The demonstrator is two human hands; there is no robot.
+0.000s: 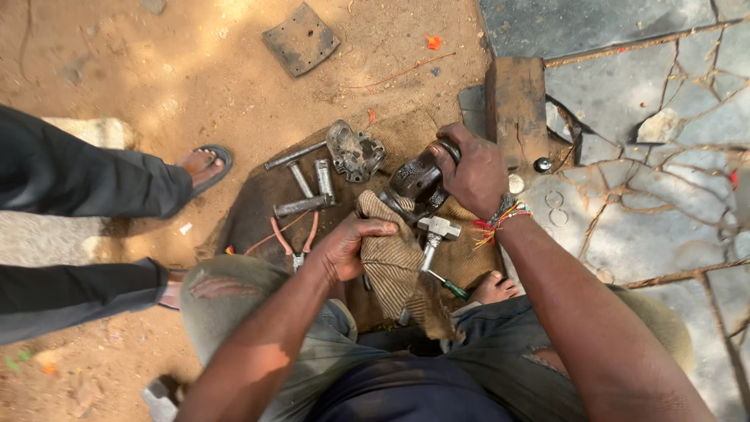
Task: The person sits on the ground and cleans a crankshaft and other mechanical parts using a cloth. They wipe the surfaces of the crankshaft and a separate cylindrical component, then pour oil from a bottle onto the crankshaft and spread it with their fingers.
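Hands were both busy over the sacking (pixel 258 195) on the dirt: right hand (pixel 474 173) was clamped round a dark metal part (pixel 414 181), tilted up so the left hand (pixel 345 248), closed on a striped rag (pixel 394 266), could get at its lower face. Bolts (pixel 306 178), a housing (pixel 355 152) and pliers (pixel 295 238) lay just beside, a screwdriver (pixel 447 284) near the knee, someone's sandalled foot (pixel 205 164) off to the side
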